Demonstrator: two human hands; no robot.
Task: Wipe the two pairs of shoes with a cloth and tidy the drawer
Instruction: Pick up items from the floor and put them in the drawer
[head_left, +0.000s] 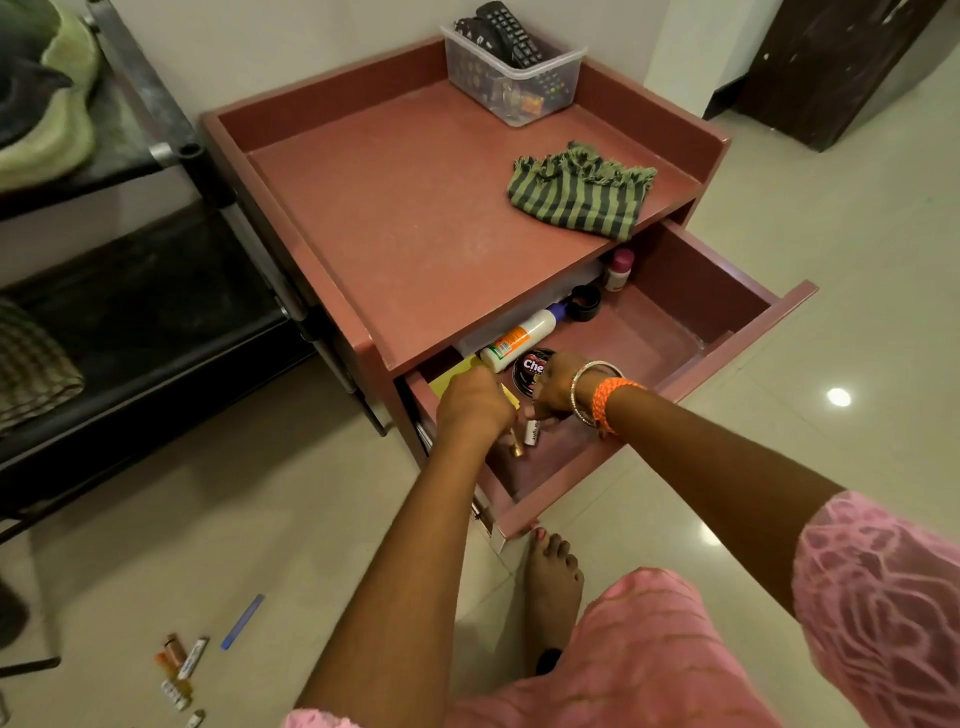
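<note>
The reddish drawer (737, 332) of the small cabinet stands pulled out. Both my hands reach into its near left corner. My left hand (472, 405) is curled over small batteries (516, 448), one poking out below its fingers. My right hand (558, 387) pinches a white battery (532, 432) beside it. In the drawer lie a white glue bottle (519, 338), a round black polish tin (531, 370), yellow paper (454, 371), a black ring (584, 302) and a small pink-capped bottle (619, 269). A green striped cloth (579, 189) lies on the cabinet top.
A clear tub (519, 85) with remote controls stands at the back of the cabinet top. A dark shoe rack (156, 291) stands on the left with a green shoe (47, 98) on top. Several batteries (179, 670) and a blue stick (242, 621) lie on the floor. My foot (553, 582) is under the drawer front.
</note>
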